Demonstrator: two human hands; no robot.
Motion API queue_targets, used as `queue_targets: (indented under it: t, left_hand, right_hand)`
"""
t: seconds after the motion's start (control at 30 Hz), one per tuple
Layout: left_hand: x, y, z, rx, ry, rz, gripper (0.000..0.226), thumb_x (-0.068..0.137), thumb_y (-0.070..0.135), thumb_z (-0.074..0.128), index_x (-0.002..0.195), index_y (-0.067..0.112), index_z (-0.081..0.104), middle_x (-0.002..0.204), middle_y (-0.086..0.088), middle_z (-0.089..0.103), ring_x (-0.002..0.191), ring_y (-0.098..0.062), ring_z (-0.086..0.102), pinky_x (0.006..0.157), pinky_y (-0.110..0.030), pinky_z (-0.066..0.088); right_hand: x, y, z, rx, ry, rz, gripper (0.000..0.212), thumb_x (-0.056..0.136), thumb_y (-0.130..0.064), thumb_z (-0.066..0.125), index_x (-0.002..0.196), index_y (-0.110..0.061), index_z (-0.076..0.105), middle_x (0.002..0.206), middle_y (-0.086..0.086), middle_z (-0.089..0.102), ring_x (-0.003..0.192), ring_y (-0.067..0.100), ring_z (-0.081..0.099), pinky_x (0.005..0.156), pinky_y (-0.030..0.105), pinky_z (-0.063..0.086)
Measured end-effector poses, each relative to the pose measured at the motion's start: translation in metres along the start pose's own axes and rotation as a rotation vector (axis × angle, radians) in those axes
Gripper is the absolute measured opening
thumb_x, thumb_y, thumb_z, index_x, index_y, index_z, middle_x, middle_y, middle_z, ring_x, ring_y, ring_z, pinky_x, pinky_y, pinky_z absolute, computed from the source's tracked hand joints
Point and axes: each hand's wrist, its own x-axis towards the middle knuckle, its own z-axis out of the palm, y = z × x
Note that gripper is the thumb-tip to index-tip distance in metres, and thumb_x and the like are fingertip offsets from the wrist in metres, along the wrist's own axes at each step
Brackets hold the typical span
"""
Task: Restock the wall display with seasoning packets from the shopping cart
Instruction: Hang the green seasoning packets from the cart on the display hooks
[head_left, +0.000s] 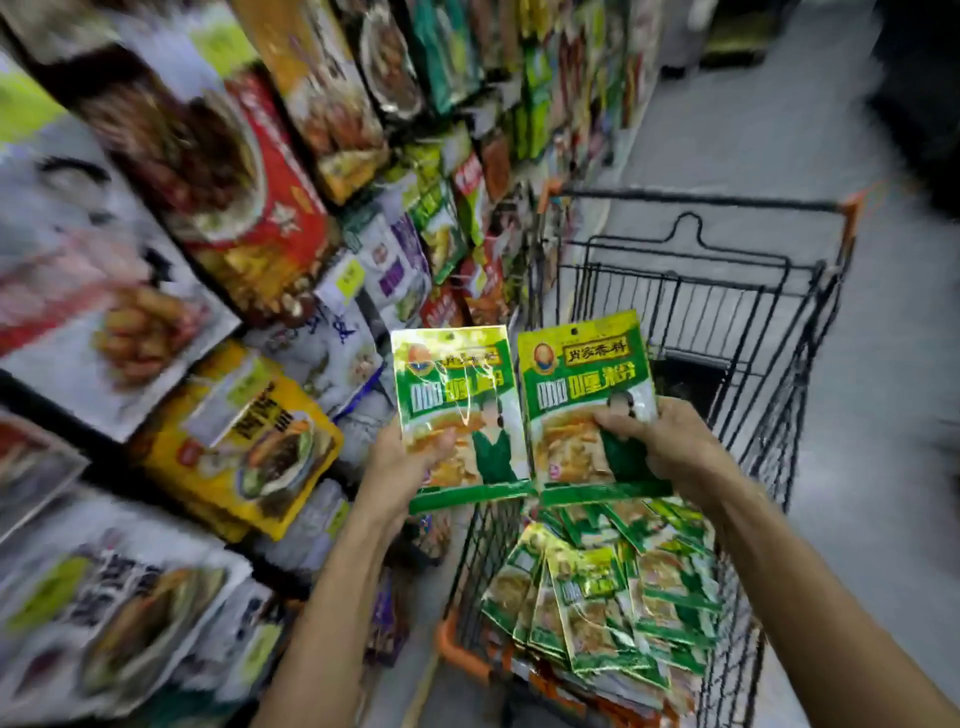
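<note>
Two green and yellow seasoning packets are held upright side by side above the cart. My left hand (410, 462) grips the lower edge of the left packet (457, 395). My right hand (660, 441) grips the lower right part of the right packet (587, 384). Below them a heap of several identical green packets (613, 587) lies in the black wire shopping cart (769, 332). The wall display (249, 218) fills the left side, hung with blurred seasoning packs in red, yellow, white and green.
The cart has orange corner bumpers (457, 644) and stands close to the display's right edge. Grey floor (883, 415) spreads to the right and beyond the cart. A yellow pack (244, 441) and a white and purple pack (395, 265) hang nearest my left hand.
</note>
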Motion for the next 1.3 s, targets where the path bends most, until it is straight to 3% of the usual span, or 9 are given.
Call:
queue_targets:
  t: [0.1,0.23,0.4,0.53,0.63,0.7,0.9,1.13,1.3]
  left_hand:
    - [-0.033,0.057,-0.042,0.032,0.157,0.133,0.058,0.073,0.039,0.073,0.126,0.024,0.053,0.123,0.005,0.063,0.116,-0.017,0.057,0.091,-0.030,0.050]
    - [-0.088,0.123,-0.098,0.102,0.421,0.366,0.021,0.080,0.028,0.070,0.097,0.033,0.059,0.084,0.027,0.067,0.084,0.000,0.062,0.067,-0.020,0.047]
    - [-0.177,0.191,-0.159,0.212,0.687,0.496,0.032,0.076,0.042,0.066,0.106,0.035,0.060,0.098,0.024,0.068,0.094,0.003,0.063,0.081,-0.031,0.050]
    - [-0.245,0.225,-0.196,0.271,0.851,0.561,0.045,0.081,0.036,0.066,0.122,0.022,0.055,0.117,0.007,0.065,0.110,-0.013,0.060,0.094,-0.042,0.050]
    - [-0.293,0.237,-0.226,0.294,0.976,0.580,0.050,0.085,0.030,0.066,0.131,0.016,0.050,0.127,-0.003,0.060,0.119,-0.024,0.056,0.098,-0.048,0.047]
    - [-0.322,0.241,-0.241,0.323,1.050,0.570,0.059,0.084,0.036,0.065,0.136,0.017,0.046,0.134,-0.005,0.056,0.125,-0.026,0.052,0.103,-0.052,0.043]
    - [-0.384,0.250,-0.278,0.343,1.230,0.580,0.042,0.087,0.021,0.066,0.127,0.015,0.054,0.120,0.001,0.065,0.113,-0.021,0.060,0.098,-0.041,0.047]
    - [-0.408,0.252,-0.318,0.294,1.342,0.556,0.052,0.083,0.026,0.069,0.130,0.012,0.051,0.127,-0.010,0.060,0.118,-0.031,0.056,0.101,-0.054,0.043]
    - [-0.412,0.253,-0.338,0.254,1.357,0.569,0.050,0.083,0.024,0.069,0.129,0.012,0.052,0.124,-0.008,0.062,0.114,-0.028,0.059,0.100,-0.054,0.044]
  right_hand:
    - [-0.006,-0.057,0.022,0.054,-0.169,-0.117,0.013,0.077,-0.016,0.077,0.072,-0.013,0.065,0.057,-0.004,0.067,0.043,0.003,0.059,0.036,0.015,0.041]
    - [-0.022,-0.129,0.063,0.045,-0.372,-0.273,0.019,0.075,-0.027,0.079,0.083,-0.013,0.070,0.081,0.004,0.074,0.076,0.020,0.069,0.066,0.034,0.053]
    - [-0.076,-0.207,0.126,0.115,-0.606,-0.473,0.025,0.071,-0.026,0.080,0.054,-0.021,0.062,0.055,-0.008,0.061,0.054,0.006,0.061,0.054,0.021,0.044]
    - [-0.122,-0.248,0.172,0.129,-0.818,-0.600,0.038,0.062,-0.036,0.079,0.086,-0.008,0.071,0.089,0.008,0.075,0.085,0.022,0.071,0.076,0.036,0.056]
    - [-0.162,-0.273,0.207,0.148,-0.928,-0.670,0.070,0.071,-0.034,0.077,0.113,0.017,0.054,0.116,0.039,0.054,0.105,0.050,0.056,0.092,0.061,0.045]
    - [-0.185,-0.286,0.231,0.158,-0.991,-0.709,0.072,0.076,-0.031,0.074,0.118,0.020,0.045,0.118,0.043,0.048,0.107,0.053,0.053,0.095,0.065,0.041]
    - [-0.241,-0.309,0.296,0.167,-1.142,-0.733,0.023,0.084,-0.021,0.071,0.095,-0.002,0.065,0.089,0.009,0.069,0.098,0.031,0.065,0.088,0.045,0.051]
    - [-0.273,-0.323,0.362,0.181,-1.270,-0.675,0.009,0.083,-0.020,0.073,0.091,-0.021,0.067,0.094,0.000,0.074,0.100,0.023,0.066,0.100,0.051,0.046]
    - [-0.285,-0.338,0.389,0.179,-1.235,-0.660,0.019,0.092,-0.030,0.063,0.084,-0.014,0.065,0.082,0.002,0.072,0.077,0.010,0.070,0.066,0.021,0.053]
